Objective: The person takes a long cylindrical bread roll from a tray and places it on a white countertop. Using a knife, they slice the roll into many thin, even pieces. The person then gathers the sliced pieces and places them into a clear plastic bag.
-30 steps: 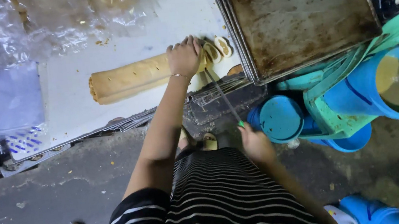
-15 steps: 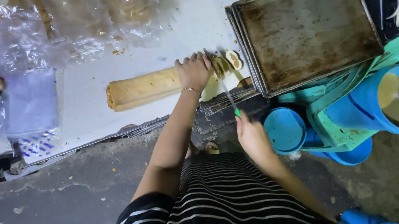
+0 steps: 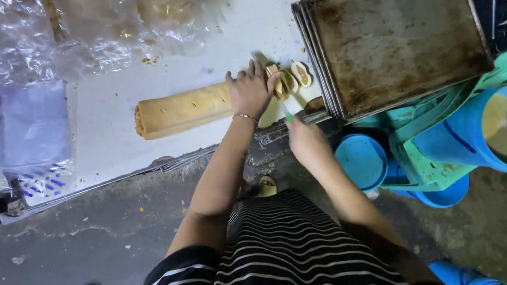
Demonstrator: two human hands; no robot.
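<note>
Shifted nearer the sliced end: left hand (image 3: 250,90) pressing dough roll (image 3: 183,110), right hand (image 3: 305,138) gripping knife (image 3: 286,111); fingertips risk nicking.

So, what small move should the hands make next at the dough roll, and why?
Probably draw the knife down through the dough roll for one more slice. The left hand presses the roll's cut end, the right hand holds the blade there, and cut slices already lie beside the baking tray.
</note>
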